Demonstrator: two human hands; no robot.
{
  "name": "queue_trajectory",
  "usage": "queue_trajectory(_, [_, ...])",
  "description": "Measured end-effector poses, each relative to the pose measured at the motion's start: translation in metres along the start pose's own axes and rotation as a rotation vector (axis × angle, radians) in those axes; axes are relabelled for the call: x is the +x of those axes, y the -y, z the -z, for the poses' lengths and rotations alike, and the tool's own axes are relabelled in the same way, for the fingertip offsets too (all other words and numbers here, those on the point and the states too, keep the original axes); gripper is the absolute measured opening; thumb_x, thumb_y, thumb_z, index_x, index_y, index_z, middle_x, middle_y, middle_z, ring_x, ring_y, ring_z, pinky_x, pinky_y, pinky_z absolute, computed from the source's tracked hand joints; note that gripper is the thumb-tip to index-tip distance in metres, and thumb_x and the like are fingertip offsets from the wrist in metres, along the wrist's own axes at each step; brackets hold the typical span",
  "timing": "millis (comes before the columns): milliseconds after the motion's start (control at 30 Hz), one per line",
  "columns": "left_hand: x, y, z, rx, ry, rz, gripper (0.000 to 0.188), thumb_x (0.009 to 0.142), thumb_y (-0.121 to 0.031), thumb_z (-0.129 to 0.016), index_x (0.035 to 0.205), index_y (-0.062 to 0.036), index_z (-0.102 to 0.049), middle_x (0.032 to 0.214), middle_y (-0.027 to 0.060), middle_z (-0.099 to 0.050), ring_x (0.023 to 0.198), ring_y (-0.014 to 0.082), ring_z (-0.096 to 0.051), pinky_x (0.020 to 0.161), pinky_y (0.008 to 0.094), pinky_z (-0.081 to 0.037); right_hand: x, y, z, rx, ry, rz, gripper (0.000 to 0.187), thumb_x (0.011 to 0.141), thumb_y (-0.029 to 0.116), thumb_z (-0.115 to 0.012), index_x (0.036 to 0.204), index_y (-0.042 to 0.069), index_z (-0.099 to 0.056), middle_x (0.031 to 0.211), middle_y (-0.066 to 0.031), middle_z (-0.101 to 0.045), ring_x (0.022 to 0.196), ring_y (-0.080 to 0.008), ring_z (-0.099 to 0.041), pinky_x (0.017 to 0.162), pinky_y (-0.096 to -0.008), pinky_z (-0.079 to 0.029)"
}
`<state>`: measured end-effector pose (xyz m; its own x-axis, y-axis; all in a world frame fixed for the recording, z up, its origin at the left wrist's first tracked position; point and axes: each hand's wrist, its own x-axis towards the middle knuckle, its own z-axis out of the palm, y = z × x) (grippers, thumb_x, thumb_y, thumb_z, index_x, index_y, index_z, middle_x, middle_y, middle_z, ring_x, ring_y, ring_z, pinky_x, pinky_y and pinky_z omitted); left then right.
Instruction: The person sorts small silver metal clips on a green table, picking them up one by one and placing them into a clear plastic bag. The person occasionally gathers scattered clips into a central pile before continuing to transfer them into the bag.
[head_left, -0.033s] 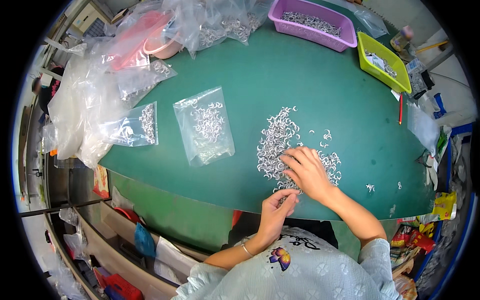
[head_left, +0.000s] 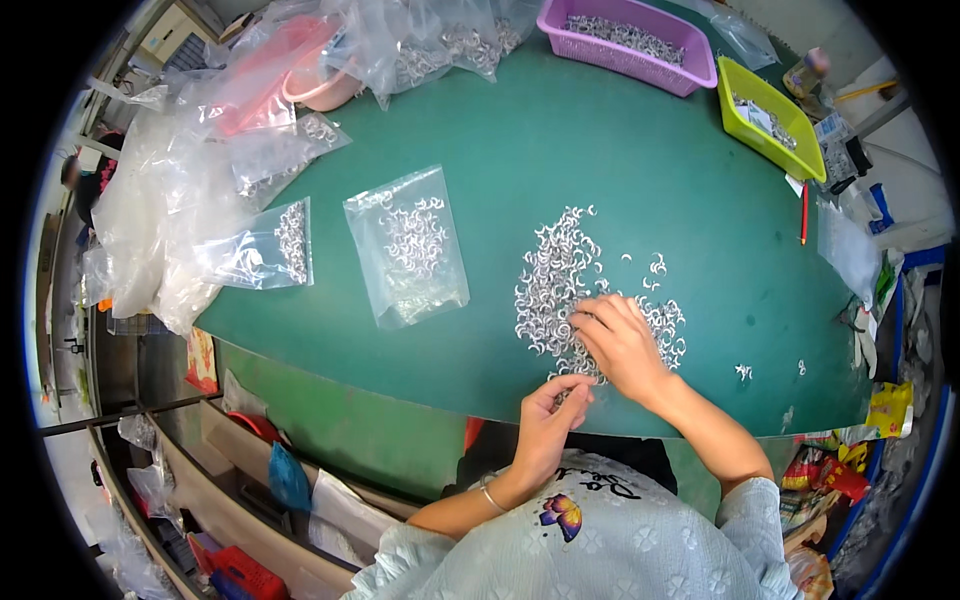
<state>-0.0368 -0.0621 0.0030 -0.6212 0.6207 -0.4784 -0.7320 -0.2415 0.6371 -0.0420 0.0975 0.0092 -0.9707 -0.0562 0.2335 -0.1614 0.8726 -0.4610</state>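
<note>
A heap of small silver crescent-shaped metal pieces lies on the green table. My right hand rests over the heap's near right part, fingers bent and drawn together at the tips among the pieces. What those fingertips grip is hidden. At the table's near edge, my left hand is curled closed, palm up, with small silver pieces showing between thumb and fingers. To the left of the heap lies a clear plastic bag with similar pieces in it.
Stray pieces lie to the right. A purple basket and a yellow-green basket with silver pieces stand at the far right. Another filled clear bag, loose plastic bags and a pink bowl crowd the left side. A red pencil lies at right.
My right hand's fingers have drawn closer together over the heap. My left hand stays curled in nearly the same place. The whole view has shifted slightly.
</note>
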Motion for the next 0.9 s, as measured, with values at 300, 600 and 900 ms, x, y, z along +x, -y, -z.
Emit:
queue_trajectory(300, [-0.006, -0.001, 0.013, 0.023, -0.012, 0.036, 0.015, 0.088, -0.008, -0.054, 0.099, 0.0016, -0.058, 0.078, 0.0015, -0.054, 0.062, 0.004, -0.04, 0.054, 0.0184, -0.031, -0.032, 0.005, -0.002, 0.216, -0.282, -0.09, 0.025, 0.065, -0.009, -0.062, 0.089, -0.003, -0.059, 0.082, -0.0119, -0.057, 0.073, -0.026, -0.054, 0.064, -0.0347, -0.045])
queue_trajectory(600, [-0.006, -0.001, 0.01, 0.228, 0.063, 0.025, 0.015, 0.087, -0.007, -0.054, 0.099, -0.0001, -0.059, 0.079, 0.001, -0.055, 0.063, 0.0024, -0.041, 0.053, 0.0163, -0.033, -0.008, 0.019, 0.023, 0.022, -0.213, -0.339, 0.025, 0.067, 0.0, -0.068, 0.09, 0.0, -0.061, 0.099, -0.0098, -0.059, 0.087, -0.0257, -0.054, 0.078, -0.0344, -0.041])
queue_trajectory(900, [-0.008, -0.001, 0.016, 0.313, 0.143, 0.022, 0.015, 0.087, -0.005, -0.053, 0.1, -0.0006, -0.059, 0.085, 0.0012, -0.055, 0.077, 0.0043, -0.049, 0.06, 0.0168, -0.038, -0.035, 0.005, 0.005, -0.077, -0.16, -0.163, 0.021, 0.064, 0.002, -0.067, 0.085, 0.001, -0.061, 0.085, -0.0056, -0.054, 0.086, -0.0221, -0.052, 0.076, -0.0362, -0.036])
